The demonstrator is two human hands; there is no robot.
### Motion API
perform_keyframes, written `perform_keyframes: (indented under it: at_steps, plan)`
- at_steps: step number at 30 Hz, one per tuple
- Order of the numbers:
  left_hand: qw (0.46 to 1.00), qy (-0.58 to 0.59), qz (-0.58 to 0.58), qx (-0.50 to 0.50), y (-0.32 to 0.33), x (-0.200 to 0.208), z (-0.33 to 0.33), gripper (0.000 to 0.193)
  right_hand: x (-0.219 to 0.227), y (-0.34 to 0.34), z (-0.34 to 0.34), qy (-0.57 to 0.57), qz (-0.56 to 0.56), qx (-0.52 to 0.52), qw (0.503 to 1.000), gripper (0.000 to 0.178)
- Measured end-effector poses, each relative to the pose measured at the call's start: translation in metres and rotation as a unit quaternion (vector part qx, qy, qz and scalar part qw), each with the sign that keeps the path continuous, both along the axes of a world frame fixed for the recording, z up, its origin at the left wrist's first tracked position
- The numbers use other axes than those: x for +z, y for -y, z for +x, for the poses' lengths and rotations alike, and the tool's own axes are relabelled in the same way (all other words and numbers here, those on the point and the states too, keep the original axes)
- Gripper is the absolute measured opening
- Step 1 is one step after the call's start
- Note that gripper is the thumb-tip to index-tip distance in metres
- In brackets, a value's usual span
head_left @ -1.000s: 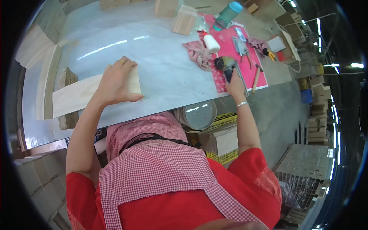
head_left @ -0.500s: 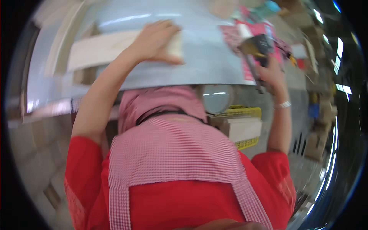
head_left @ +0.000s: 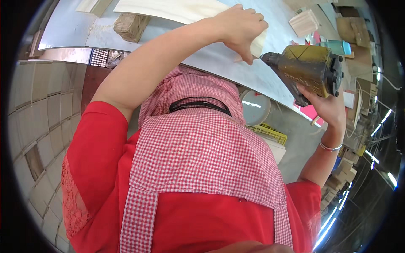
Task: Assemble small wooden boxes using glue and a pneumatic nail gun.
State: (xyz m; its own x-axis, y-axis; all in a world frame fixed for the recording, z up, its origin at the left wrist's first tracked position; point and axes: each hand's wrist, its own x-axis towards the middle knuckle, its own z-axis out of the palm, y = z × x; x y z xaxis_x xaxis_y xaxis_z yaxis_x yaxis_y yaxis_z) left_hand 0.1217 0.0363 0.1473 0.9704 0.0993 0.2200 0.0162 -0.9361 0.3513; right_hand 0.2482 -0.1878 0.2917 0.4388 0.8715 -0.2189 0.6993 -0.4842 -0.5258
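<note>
My left hand [head_left: 242, 31] grips the right end of a pale wooden board [head_left: 168, 9], its thumb on the near edge and its fingers over the far side. In my right hand [head_left: 329, 107] is a yellow and black nail gun [head_left: 306, 67], held up above the metal table. The gun's dark nose points left, close to the board's end beside my left thumb. Whether the nose touches the board I cannot tell. The hand hides part of the gun's handle.
The metal table [head_left: 219, 63] carries a brown-wrapped block [head_left: 130, 27] and a stack of wood pieces [head_left: 303, 23]. A teal bottle [head_left: 337, 47] stands past the gun. A round stool seat [head_left: 255, 107] and yellow crate [head_left: 268, 133] sit below the edge; stacked boards [head_left: 46, 105] fill the left.
The nail gun has come up from the pink things at the right, leftward to the board's end. My left hand stays at that end while the view has shifted.
</note>
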Motion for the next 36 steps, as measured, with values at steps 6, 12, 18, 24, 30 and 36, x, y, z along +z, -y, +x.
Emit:
perform_keyframes:
  at_steps: [6,12,18,24,30,36]
  plan:
    - [0.981,-0.005,0.171,0.087,0.032,0.036,-0.013,0.070,-0.003,-0.001,0.007,-0.021,0.002,-0.006,1.000,0.049]
    - [0.997,-0.047,-0.043,-0.030,-0.001,0.041,-0.007,0.073,-0.002,-0.002,0.009,-0.018,-0.006,-0.008,1.000,0.048]
    - [0.988,-0.066,0.113,0.087,0.032,0.038,-0.003,0.071,0.002,-0.007,0.013,0.011,-0.028,0.042,0.999,0.048]
    - [0.997,-0.075,-0.004,0.009,0.005,0.057,-0.016,0.067,-0.001,0.000,0.025,0.071,-0.005,0.094,0.993,0.045]
    - [0.996,0.014,0.041,0.072,0.010,0.004,-0.006,0.078,0.003,-0.021,0.025,0.005,0.063,0.015,0.998,0.041]
    - [0.997,0.028,0.036,0.068,0.008,0.001,-0.003,0.076,0.001,-0.042,0.034,0.049,0.025,0.021,0.998,0.036]
